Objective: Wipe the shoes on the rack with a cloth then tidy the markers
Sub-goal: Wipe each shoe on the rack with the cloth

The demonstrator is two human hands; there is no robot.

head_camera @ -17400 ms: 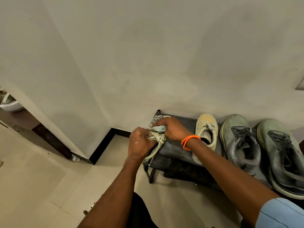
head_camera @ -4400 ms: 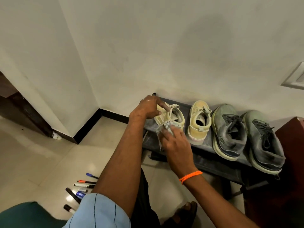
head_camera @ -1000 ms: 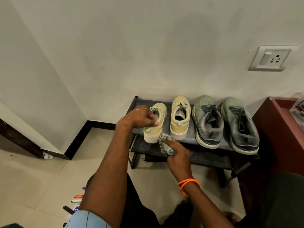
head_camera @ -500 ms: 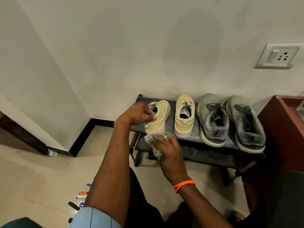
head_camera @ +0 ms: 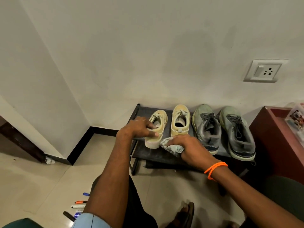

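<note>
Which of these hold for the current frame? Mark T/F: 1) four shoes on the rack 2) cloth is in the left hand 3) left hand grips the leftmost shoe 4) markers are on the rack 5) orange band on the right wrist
1) True: four shoes sit on the rack.
2) False: the right hand holds the cloth.
3) True: the left hand grips the leftmost cream shoe.
4) False: the markers lie on the floor, lower left.
5) True: the orange band is on the right wrist.
</note>
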